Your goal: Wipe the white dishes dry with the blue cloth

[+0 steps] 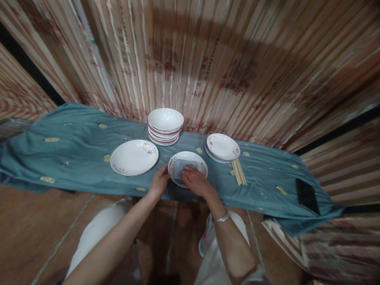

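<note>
A white plate with a floral rim (204, 166) sits near the front edge of the covered table, in the middle. At its left rim, my left hand (160, 181) grips the edge, with some of its fingers hidden. A light grey-blue cloth (178, 168) lies spread over the plate's centre. My right hand (194, 180) presses down on this cloth with its fingers bent over it; the thumb is hard to make out. A silver bracelet circles my right wrist.
A stack of white bowls (165, 120) stands behind. To the left lies a larger oval plate (134, 157). Several stacked plates (222, 147) are at the right, beside wooden chopsticks (239, 172). A black phone (307, 195) rests near the right end of the teal tablecloth (86, 158). A curtain hangs behind.
</note>
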A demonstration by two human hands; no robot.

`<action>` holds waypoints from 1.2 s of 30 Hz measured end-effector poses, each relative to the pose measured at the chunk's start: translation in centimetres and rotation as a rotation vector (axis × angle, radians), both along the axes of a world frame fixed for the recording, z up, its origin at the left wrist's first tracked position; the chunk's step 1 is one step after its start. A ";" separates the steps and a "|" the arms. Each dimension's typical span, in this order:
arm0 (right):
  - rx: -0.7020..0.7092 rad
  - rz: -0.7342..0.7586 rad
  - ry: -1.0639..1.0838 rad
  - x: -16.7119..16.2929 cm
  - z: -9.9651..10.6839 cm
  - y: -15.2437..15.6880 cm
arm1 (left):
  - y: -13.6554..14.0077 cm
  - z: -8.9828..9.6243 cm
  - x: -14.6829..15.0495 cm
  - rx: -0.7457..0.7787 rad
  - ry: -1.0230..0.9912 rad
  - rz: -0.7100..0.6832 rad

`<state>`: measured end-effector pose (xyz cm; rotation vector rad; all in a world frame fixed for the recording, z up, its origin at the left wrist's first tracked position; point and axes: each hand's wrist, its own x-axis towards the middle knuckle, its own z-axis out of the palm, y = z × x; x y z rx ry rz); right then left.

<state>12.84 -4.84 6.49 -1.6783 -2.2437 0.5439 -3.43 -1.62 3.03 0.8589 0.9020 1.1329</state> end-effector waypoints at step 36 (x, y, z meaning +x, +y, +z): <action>0.095 -0.159 0.031 -3.0 -2.6 4.9 | 0.1 -0.9 -0.3 0.004 -0.006 0.013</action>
